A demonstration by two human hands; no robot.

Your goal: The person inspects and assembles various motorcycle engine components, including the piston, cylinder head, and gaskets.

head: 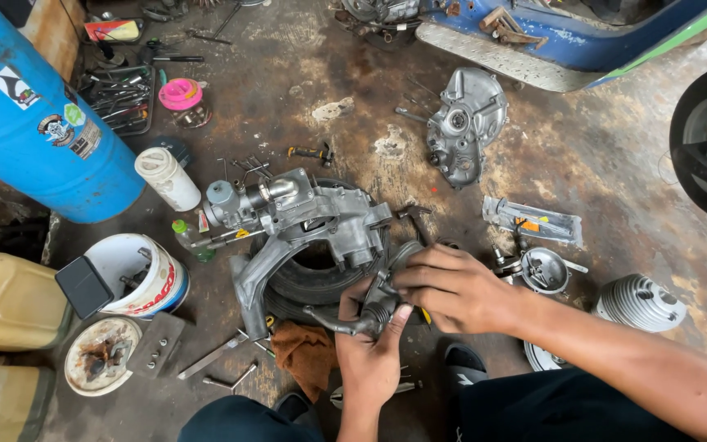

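Small dark metal part with a bent lever arm (352, 317), greasy, held low in the centre of the view, just in front of the engine casing (304, 225). Left hand (372, 352) cups it from below, its grip closed around the part's body, thumb up along the side. Right hand (452, 288) comes over the top, fingers curled down onto the upper end of the same part; that grip is narrow and pinching, though what the fingertips hold is hidden.

The casing rests on a black tyre (308, 278) laid flat on the concrete floor (599, 164).

Risks, as I judge them: everything looks oily, so the part could slip from the two hands and drop among the loose bits below. The casing sits propped on the tyre, not fixed; a push from either hand could rock it. The lever arm points toward the brown rag (308, 354) and might snag it.

Room: tight on the near side, with knees, rag and loose wrenches (214, 358) close by. On the right, a small round metal housing (543, 272) and a finned cylinder (640, 303) lie near the right forearm. On the left, a white bucket (145, 274) and a white bottle (167, 178) stand close to the casing. More open floor lies beyond the casing, toward the grey cover plate (464, 127).
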